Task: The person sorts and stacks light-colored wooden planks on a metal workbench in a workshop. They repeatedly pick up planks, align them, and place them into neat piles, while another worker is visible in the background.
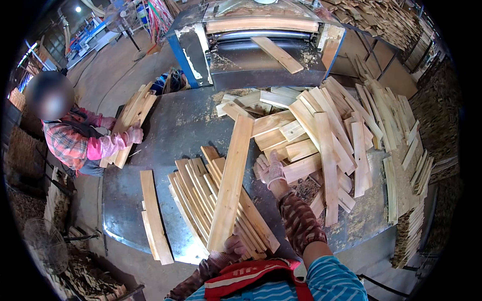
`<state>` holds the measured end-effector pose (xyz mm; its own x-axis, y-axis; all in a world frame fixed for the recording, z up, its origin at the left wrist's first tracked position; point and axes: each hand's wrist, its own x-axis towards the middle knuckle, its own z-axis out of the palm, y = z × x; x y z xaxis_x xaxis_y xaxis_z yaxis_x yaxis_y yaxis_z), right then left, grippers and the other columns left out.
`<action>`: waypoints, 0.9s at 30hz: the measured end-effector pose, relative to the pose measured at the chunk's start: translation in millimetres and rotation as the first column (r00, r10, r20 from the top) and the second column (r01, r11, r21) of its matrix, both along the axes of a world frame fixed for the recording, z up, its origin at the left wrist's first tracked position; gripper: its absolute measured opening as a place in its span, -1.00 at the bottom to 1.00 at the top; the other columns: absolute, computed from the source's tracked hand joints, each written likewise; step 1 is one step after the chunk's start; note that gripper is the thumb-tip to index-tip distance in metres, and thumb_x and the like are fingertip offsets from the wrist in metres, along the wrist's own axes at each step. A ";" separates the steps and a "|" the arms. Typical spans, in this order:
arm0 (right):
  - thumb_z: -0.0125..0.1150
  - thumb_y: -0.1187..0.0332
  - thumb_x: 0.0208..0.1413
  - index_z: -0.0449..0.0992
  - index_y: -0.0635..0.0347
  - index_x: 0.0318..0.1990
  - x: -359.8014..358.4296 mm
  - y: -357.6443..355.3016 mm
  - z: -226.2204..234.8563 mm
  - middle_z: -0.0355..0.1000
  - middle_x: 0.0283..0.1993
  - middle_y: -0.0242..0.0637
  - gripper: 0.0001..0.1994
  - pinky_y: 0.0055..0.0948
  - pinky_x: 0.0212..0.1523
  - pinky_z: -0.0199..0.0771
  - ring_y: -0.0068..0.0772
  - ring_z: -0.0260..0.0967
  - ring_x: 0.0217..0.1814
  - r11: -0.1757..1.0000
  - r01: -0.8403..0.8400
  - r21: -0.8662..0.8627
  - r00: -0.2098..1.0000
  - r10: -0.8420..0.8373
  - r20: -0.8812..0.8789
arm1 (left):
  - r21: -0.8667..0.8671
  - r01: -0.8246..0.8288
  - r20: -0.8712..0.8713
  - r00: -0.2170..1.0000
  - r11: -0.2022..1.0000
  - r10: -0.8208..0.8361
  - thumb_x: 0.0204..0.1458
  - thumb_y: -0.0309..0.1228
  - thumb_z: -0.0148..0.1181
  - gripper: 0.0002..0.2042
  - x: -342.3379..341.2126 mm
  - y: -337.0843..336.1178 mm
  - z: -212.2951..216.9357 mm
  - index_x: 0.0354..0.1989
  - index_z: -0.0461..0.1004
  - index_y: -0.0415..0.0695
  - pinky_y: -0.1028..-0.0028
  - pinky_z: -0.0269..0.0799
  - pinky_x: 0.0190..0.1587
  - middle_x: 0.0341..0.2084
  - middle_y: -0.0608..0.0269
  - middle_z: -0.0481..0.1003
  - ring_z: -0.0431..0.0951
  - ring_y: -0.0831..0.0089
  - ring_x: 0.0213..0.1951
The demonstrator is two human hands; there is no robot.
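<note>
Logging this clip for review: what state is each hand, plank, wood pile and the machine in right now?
left hand: gripping the long plank's near end
long plank: held, lying over the sorted stack
right hand: gloved, on the loose pile
sorted stack: fanned flat
loose pile: jumbled
machine: board on outfeed

A workshop's bare concrete floor (pixel 108 65), a blue woodworking machine (pixel 261 45) behind a dark metal table (pixel 170 125), lit by one ceiling lamp (pixel 78 9).

The long plank (pixel 231 183) is covering the left grip's (pixel 235 246) fingers and part of the slat stack (pixel 201 200) beneath. Beyond the right grip (pixel 271 170), far slats (pixel 391 20) are blurring together.
</note>
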<state>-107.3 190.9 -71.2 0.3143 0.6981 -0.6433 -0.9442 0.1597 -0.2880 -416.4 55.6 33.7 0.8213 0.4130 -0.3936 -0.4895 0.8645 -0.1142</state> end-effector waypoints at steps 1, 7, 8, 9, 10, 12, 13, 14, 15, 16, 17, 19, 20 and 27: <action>0.21 -0.08 0.21 0.16 0.37 0.27 -3.0 -4.5 -0.3 0.20 0.27 0.01 -0.27 -0.09 0.28 0.28 -0.06 0.14 0.33 1.000 0.021 0.002 1.000 -0.021 -0.014 | -0.005 0.021 -0.051 0.998 1.000 -0.021 0.31 -0.26 -0.12 -0.80 -0.1 2.4 7.6 -0.11 0.35 -0.11 0.56 0.18 -0.51 -0.71 0.54 0.16 0.12 0.64 -0.70; 0.07 0.06 0.33 0.43 0.20 -0.17 -36.4 -88.8 58.0 0.40 -0.41 -0.36 -0.66 -0.48 -0.43 0.26 -0.46 0.30 -0.44 0.870 -0.213 0.445 0.946 0.298 -0.130 | -0.027 0.000 0.285 0.958 1.000 0.007 0.28 -0.40 -0.01 -0.93 2.2 1.4 -14.4 -0.14 0.36 -0.06 0.58 0.17 -0.55 -0.72 0.58 0.13 0.12 0.66 -0.71; 0.06 0.07 0.34 0.45 0.18 -0.19 -52.9 -116.7 65.5 0.40 -0.42 -0.36 -0.68 -0.48 -0.42 0.29 -0.44 0.31 -0.44 0.894 -0.374 0.248 0.924 0.383 0.012 | -0.059 0.006 0.371 0.928 0.998 0.017 0.27 -0.45 0.02 -0.94 3.3 1.7 -21.7 -0.14 0.36 -0.06 0.58 0.18 -0.56 -0.73 0.58 0.13 0.11 0.67 -0.71; 0.05 0.09 0.35 0.47 0.16 -0.22 -68.7 -143.1 78.2 0.40 -0.44 -0.36 -0.70 -0.47 -0.40 0.33 -0.42 0.33 -0.44 0.874 -0.485 0.019 0.868 0.478 0.131 | -0.070 0.002 0.251 0.968 0.998 0.016 0.27 -0.45 0.04 -0.95 4.2 2.0 -11.8 -0.15 0.36 -0.06 0.58 0.17 -0.59 -0.75 0.58 0.12 0.10 0.67 -0.72; 0.09 0.12 0.32 0.50 0.16 -0.22 -96.5 -158.1 113.4 0.43 -0.42 -0.35 -0.72 -0.43 -0.36 0.41 -0.37 0.38 -0.40 0.943 -0.312 -0.114 0.950 0.306 -0.070 | 0.036 0.028 0.113 0.993 0.999 -0.032 0.27 -0.35 -0.01 -0.89 2.9 1.5 -7.6 -0.13 0.35 -0.07 0.59 0.17 -0.57 -0.76 0.59 0.12 0.11 0.66 -0.72; 0.12 0.13 0.31 0.51 0.17 -0.17 -108.2 -203.1 92.9 0.46 -0.39 -0.32 -0.73 -0.36 -0.34 0.48 -0.34 0.42 -0.38 0.926 -0.363 -0.101 0.932 0.361 -0.039 | 0.189 0.096 -0.060 0.994 0.977 -0.086 0.26 -0.20 -0.05 -0.77 2.7 1.4 -0.5 -0.10 0.34 -0.09 0.59 0.18 -0.55 -0.76 0.58 0.12 0.12 0.64 -0.71; 0.15 0.13 0.29 0.52 0.18 -0.17 -112.8 -217.8 89.5 0.45 -0.40 -0.32 -0.72 -0.36 -0.34 0.50 -0.35 0.42 -0.40 0.918 -0.358 -0.173 0.933 0.358 -0.031 | 0.234 0.117 -0.099 0.990 0.965 -0.096 0.26 -0.16 -0.05 -0.74 0.7 1.4 -0.4 -0.09 0.34 -0.09 0.59 0.19 -0.55 -0.76 0.57 0.13 0.13 0.63 -0.70; 0.17 0.12 0.28 0.52 0.19 -0.17 -111.6 -229.1 84.8 0.44 -0.41 -0.32 -0.71 -0.36 -0.33 0.52 -0.37 0.41 -0.43 0.904 -0.350 -0.244 0.935 0.355 -0.024 | 0.222 0.116 -0.035 0.993 0.968 -0.111 0.25 -0.17 -0.01 -0.75 -3.4 2.7 -6.2 -0.09 0.34 -0.08 0.58 0.21 -0.55 -0.76 0.56 0.14 0.14 0.62 -0.70; 0.16 0.08 0.28 0.53 0.19 -0.24 -104.4 -236.6 85.9 0.45 -0.45 -0.34 -0.68 -0.36 -0.40 0.49 -0.36 0.42 -0.44 0.863 -0.432 -0.263 0.898 0.437 -0.040 | 0.212 0.115 0.025 0.992 0.971 -0.123 0.24 -0.19 0.03 -0.76 -6.6 2.3 -8.6 -0.09 0.35 -0.08 0.57 0.23 -0.55 -0.75 0.55 0.15 0.15 0.61 -0.69; 0.15 0.05 0.28 0.55 0.19 -0.24 -94.7 -245.9 83.6 0.45 -0.47 -0.36 -0.66 -0.38 -0.39 0.49 -0.37 0.42 -0.45 0.764 -0.562 -0.317 0.801 0.598 0.020 | 0.377 0.251 -0.257 0.953 0.891 -0.160 0.23 -0.20 0.08 -0.76 -6.5 0.4 -3.6 -0.09 0.35 -0.07 0.56 0.25 -0.54 -0.74 0.54 0.15 0.19 0.59 -0.68; 0.15 0.02 0.28 0.56 0.18 -0.24 -81.3 -255.4 79.2 0.46 -0.49 -0.37 -0.64 -0.40 -0.39 0.49 -0.38 0.43 -0.46 0.641 -0.667 -0.380 0.671 0.738 0.069 | 0.485 0.413 -0.519 0.845 0.771 -0.127 0.21 -0.21 0.13 -0.76 -4.3 -4.2 2.1 -0.09 0.35 -0.06 0.54 0.28 -0.54 -0.74 0.53 0.14 0.22 0.57 -0.66; 0.14 -0.03 0.27 0.60 0.18 -0.24 -60.0 -261.5 85.1 0.46 -0.52 -0.40 -0.59 -0.44 -0.38 0.49 -0.39 0.43 -0.47 0.349 -0.772 -0.530 0.334 0.934 0.129 | 0.601 0.531 -0.735 0.661 0.597 0.153 0.16 -0.18 0.23 -0.74 4.4 -14.5 11.2 -0.19 0.41 -0.09 0.51 0.31 -0.53 -0.71 0.49 0.21 0.30 0.56 -0.62; 0.15 -0.02 0.27 0.59 0.19 -0.17 -58.2 -265.1 88.5 0.48 -0.48 -0.40 -0.60 -0.45 -0.35 0.49 -0.42 0.44 -0.43 0.306 -0.718 -0.625 0.178 0.949 0.260 | 0.664 0.505 -0.728 0.603 0.551 0.326 0.12 -0.13 0.29 -0.70 6.1 -19.2 13.6 -0.30 0.46 -0.14 0.50 0.32 -0.52 -0.68 0.46 0.28 0.33 0.57 -0.59; 0.28 0.25 0.22 0.49 0.17 0.05 -110.7 -214.8 138.2 0.53 -0.10 -0.40 -0.69 -0.45 -0.11 0.50 -0.49 0.49 -0.15 0.932 -0.361 -0.033 0.760 0.315 0.569 | 0.466 0.682 -0.881 0.302 0.564 0.363 0.11 -0.11 0.30 -0.60 4.7 -55.2 25.4 -0.57 0.50 -0.21 0.47 0.16 -0.59 -0.73 0.49 0.31 0.25 0.65 -0.62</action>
<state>-218.0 -23.9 67.0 0.3348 0.8654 -0.3729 -0.6192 -0.0963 -0.7793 -411.8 0.4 59.1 0.2675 0.8230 -0.5011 0.3654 0.3945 0.8431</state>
